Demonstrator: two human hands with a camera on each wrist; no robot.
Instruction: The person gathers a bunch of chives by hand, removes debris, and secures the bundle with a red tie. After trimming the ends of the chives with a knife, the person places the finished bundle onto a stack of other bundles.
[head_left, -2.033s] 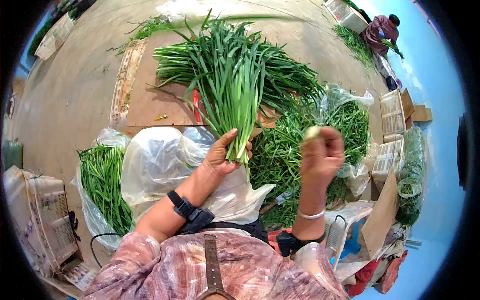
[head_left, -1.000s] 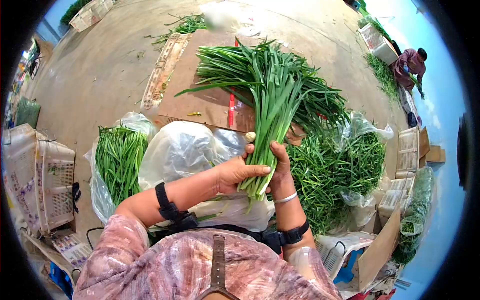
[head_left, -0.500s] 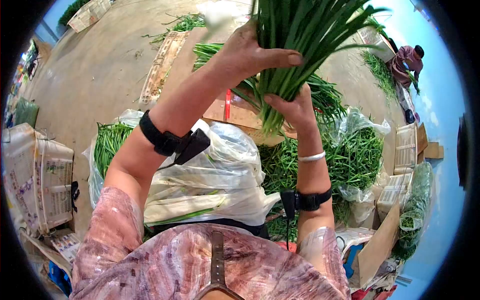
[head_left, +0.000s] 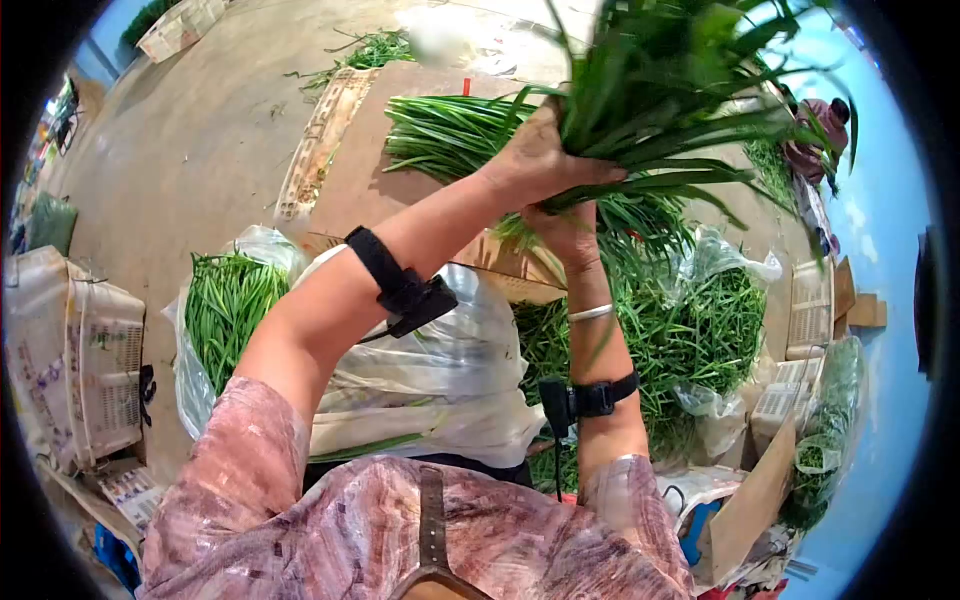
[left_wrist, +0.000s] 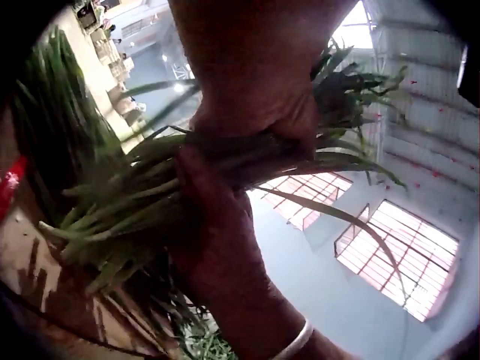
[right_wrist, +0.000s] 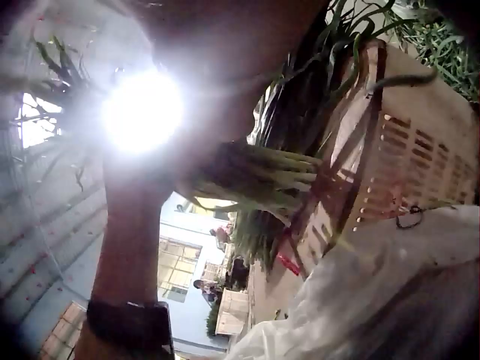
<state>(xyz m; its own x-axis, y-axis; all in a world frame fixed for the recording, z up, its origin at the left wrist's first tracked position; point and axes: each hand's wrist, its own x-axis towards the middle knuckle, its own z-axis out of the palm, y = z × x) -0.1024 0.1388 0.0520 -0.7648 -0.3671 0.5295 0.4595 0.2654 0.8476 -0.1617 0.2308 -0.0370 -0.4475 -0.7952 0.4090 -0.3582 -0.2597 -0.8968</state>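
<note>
A thick bunch of garlic chives (head_left: 665, 95) is held up over the work surface, its dark leaves fanning to the upper right. My left hand (head_left: 548, 162) grips it around the middle, thumb across the front. Just below, my right hand (head_left: 568, 235) holds the bunch near the pale stem ends; the left hand and leaves partly cover it. In the left wrist view, the right hand (left_wrist: 217, 232) has its thumb against the stems (left_wrist: 120, 214). More garlic chives (head_left: 450, 130) lie on the brown board (head_left: 350, 185) behind the bunch.
White plastic sheeting (head_left: 420, 370) covers the lap. A bag of chives (head_left: 235, 310) stands at left; a heap of loose greens (head_left: 700, 330) lies at right. The board tops a plastic crate (right_wrist: 420, 165). Stacked crates (head_left: 105, 350) stand far left. Another person (head_left: 815, 140) is at upper right.
The right hand, earlier apart with a small pale round thing, has joined the left on the bunch. Both hands have lifted it up and away, and its leaves have swung right.
</note>
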